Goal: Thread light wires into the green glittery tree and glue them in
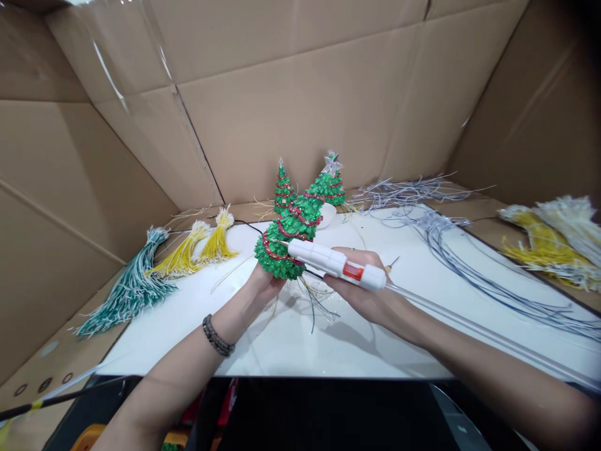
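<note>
Tilted over the table, a green miniature Christmas tree (286, 241) with a red garland and a silver star is gripped near its base by my left hand (268, 283); most of those fingers are hidden behind the tree. My right hand (359, 282) is wrapped around a white hot glue gun (323, 258) with an orange-red window. The gun's thin nozzle reaches the lower part of the tree; whether it touches cannot be told. A long clear glue stick (469, 321) runs out of the gun's back. Thin loose wires (313, 300) hang beneath the tree.
Two more small trees, one at left (283, 191) and one at right (337, 191), stand at the back. Teal wires (129, 288) and yellow wires (213, 241) lie left on the white table (188, 338). Grey wires (483, 269) and yellow-white bundles (554, 241) lie right. Cardboard walls (300, 106) surround it.
</note>
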A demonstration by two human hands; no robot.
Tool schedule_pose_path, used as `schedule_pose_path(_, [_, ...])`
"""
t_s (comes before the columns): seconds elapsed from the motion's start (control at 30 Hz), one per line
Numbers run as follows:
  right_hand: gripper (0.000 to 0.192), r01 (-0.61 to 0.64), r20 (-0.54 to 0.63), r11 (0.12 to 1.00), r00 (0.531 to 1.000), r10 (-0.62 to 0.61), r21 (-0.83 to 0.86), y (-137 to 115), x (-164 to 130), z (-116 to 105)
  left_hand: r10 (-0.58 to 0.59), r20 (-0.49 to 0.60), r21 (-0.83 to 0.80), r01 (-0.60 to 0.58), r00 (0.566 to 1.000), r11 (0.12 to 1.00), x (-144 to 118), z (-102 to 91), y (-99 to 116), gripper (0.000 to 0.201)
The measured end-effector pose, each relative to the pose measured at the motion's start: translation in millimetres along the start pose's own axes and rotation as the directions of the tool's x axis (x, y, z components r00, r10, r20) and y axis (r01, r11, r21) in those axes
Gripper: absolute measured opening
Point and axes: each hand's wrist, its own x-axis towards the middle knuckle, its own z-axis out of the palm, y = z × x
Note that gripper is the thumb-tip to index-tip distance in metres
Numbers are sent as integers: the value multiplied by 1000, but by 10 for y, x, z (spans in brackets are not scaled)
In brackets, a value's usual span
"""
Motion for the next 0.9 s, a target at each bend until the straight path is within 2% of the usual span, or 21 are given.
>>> schedule_pose_path(0.1, [20, -8, 3, 1000, 1000, 8, -4, 7, -4, -2, 1, -51, 10, -1, 999, 1000, 29, -23, -40, 21])
schedule_pose_path(0.27, [20, -31, 22, 999, 999, 31, 9, 0, -11, -13, -4, -57, 19, 5, 998, 1000, 38, -32, -54, 16])
schedule_pose_path(0.73, [20, -34, 18, 999, 999, 34, 14, 4, -28, -6, 19, 57, 24, -20, 998, 1000, -52, 105, 19, 12])
schedule_pose_path(0.9, [22, -30, -1, 999, 1000, 30, -31, -8, -18, -9, 24, 56, 27, -25, 998, 999, -53, 117, 27, 9])
